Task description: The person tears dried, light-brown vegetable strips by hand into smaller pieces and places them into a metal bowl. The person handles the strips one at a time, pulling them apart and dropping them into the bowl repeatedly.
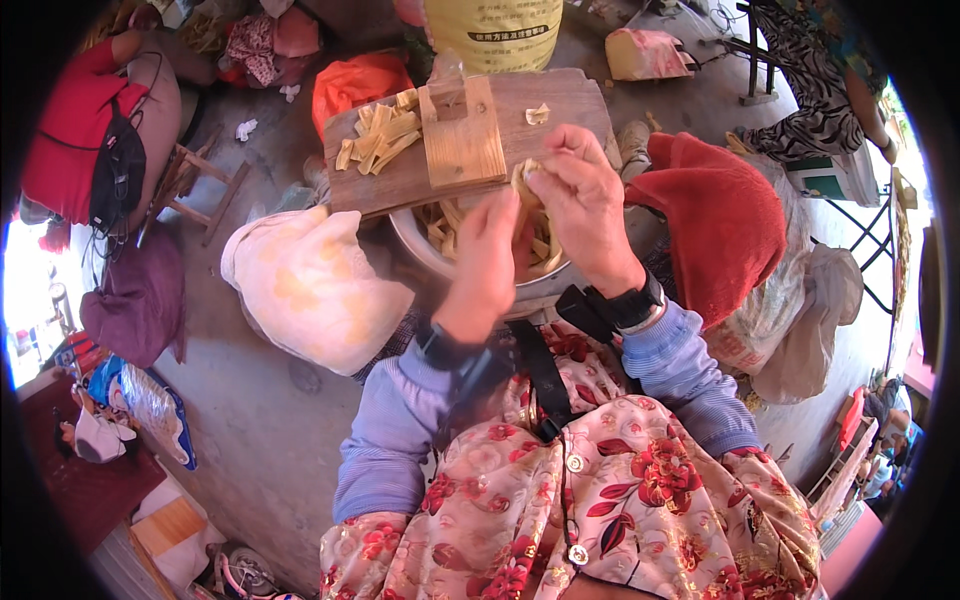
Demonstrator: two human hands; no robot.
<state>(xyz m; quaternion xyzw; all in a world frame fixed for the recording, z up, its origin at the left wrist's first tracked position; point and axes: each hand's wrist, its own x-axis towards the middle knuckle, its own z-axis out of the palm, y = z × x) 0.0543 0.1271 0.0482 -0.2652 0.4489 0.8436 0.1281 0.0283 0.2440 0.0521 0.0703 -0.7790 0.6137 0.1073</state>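
Above a metal basin (401,234), my right hand (589,206) pinches a curled, pale yellow strip (526,178). My left hand (484,259) is blurred, its fingertips right beside that strip; whether they grip it is unclear. Yellow strips (439,229) fill the basin, partly hidden by my hands. A wooden board (547,94) lies across its far side. A small wooden block (465,154) with a cut-out sits on the board. Left of the block is a pile of yellow strips (382,135); a small pale scrap (538,114) lies to its right.
A white cloth (315,289) covers my left knee, a red cloth (720,217) my right. Beyond the board stand a yellow printed sack (495,34) and an orange plastic bag (360,82). A wooden stool (199,184) and a person in red (75,135) are at left. Another person's patterned trousers (810,112) show at right.
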